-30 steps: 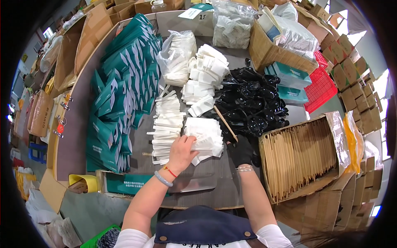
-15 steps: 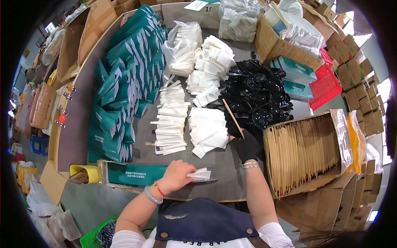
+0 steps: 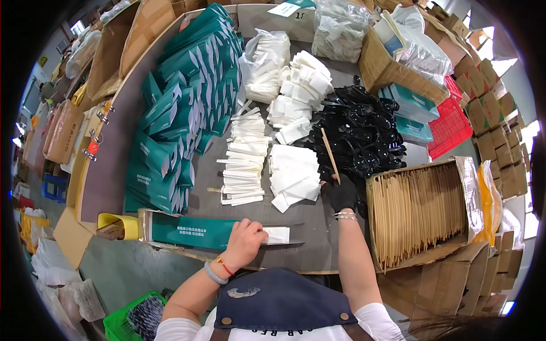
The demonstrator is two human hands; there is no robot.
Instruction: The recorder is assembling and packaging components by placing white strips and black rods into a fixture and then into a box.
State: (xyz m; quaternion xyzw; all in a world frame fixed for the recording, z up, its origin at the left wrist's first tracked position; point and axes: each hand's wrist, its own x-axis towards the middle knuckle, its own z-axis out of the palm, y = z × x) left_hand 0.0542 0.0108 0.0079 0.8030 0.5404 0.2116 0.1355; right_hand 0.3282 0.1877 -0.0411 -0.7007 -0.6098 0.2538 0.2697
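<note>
My left hand (image 3: 245, 241), fingers curled, grips a folded white napkin (image 3: 277, 235) at the right-hand end of a long green paper sleeve (image 3: 190, 232). The sleeve lies flat along the near edge of the table, its printed side up. My right hand (image 3: 341, 196), in a black glove, is closed around the lower end of a pair of wooden chopsticks (image 3: 330, 153), which point up and slightly left. Beyond it lies a heap of black plastic spoons (image 3: 364, 133). Left of the glove are a stack of white napkins (image 3: 294, 176) and a row of slim white packets (image 3: 245, 165).
A carton of wooden chopsticks (image 3: 421, 213) stands at the right. Piled green sleeves (image 3: 170, 136) cover the table's left side, inside a raised border (image 3: 108, 165). Bagged white packets (image 3: 267, 62), teal boxes (image 3: 412, 105) and a red basket (image 3: 449, 128) are farther back.
The white napkin has gone from raised and tilted to lying flatter at the sleeve's end, under my left fingers. My right hand keeps hold of the chopsticks. The whole view has shifted slightly.
</note>
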